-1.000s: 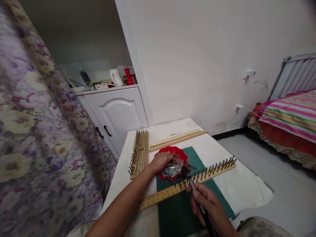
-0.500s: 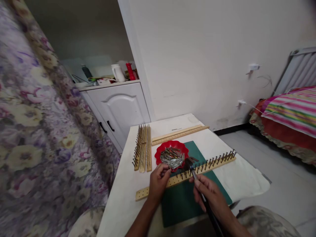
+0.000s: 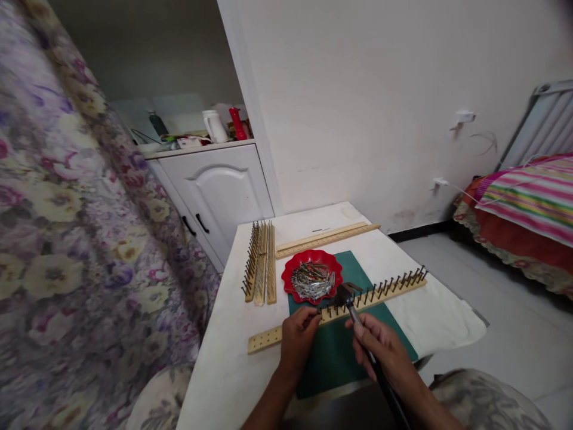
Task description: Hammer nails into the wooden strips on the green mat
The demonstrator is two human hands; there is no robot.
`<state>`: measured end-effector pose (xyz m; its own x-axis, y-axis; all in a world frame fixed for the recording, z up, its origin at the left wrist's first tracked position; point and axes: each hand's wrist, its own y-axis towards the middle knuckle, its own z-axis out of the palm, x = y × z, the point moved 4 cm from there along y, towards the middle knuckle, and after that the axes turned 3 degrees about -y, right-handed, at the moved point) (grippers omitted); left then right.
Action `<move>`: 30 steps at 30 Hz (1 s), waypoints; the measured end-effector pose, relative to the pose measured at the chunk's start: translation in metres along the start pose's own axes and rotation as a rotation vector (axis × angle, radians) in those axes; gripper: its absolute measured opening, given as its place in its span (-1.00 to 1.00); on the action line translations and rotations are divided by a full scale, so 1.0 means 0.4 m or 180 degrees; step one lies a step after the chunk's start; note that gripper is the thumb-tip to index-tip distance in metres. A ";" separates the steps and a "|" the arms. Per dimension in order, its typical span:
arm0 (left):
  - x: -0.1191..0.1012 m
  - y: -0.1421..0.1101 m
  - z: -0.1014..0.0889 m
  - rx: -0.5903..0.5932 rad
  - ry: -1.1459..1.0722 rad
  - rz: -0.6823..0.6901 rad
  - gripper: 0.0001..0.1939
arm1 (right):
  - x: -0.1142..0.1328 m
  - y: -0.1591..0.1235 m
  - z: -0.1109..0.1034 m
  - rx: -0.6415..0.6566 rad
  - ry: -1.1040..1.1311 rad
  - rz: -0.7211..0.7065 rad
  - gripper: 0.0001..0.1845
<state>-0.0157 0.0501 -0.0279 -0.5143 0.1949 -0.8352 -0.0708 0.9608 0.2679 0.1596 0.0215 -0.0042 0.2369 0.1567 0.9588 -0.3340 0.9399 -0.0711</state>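
Observation:
A pale wooden strip [image 3: 265, 340] with rows of holes lies slantwise on the table, crossing a green mat [image 3: 333, 364]. Dark nails [image 3: 379, 291] stand upright along its right part; the left end has bare holes. My left hand [image 3: 299, 335] is at the strip, thumb and forefinger pinched on a small dark nail [image 3: 319, 312] beside the last standing ones. In my right hand [image 3: 380, 343] is a claw hammer [image 3: 354, 310], gripped by its handle, its head over the row of nails. Just behind, a red scalloped dish [image 3: 289, 276] holds a heap of loose nails [image 3: 313, 282].
Wooden strips with nails [image 3: 256, 263] lie at the table's left. Two more strips [image 3: 326, 237] lie at the back, near a couple of loose nails [image 3: 320, 230]. A floral curtain [image 3: 111, 239], a white cabinet [image 3: 224, 197] and a bed [image 3: 519, 221] surround the white table [image 3: 242, 382].
My left hand has moved right along the strip, from beside the dish to the end of the nail row. The hammer has stayed nearly in place; the view has shifted slightly.

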 end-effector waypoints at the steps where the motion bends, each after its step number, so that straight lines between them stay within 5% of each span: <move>1: -0.001 0.000 0.001 -0.0003 0.0021 0.0034 -0.84 | -0.002 -0.001 0.000 -0.0001 0.0004 0.0007 -0.61; 30: 0.001 0.001 0.019 0.0161 0.0405 0.0110 -0.88 | -0.030 -0.001 0.054 0.0462 0.0006 0.0199 -0.66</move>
<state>-0.0094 0.0521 -0.0316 -0.6201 0.2045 -0.7574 -0.0097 0.9634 0.2681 0.1373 0.0127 -0.0098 0.2131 0.2144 0.9532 -0.4764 0.8746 -0.0902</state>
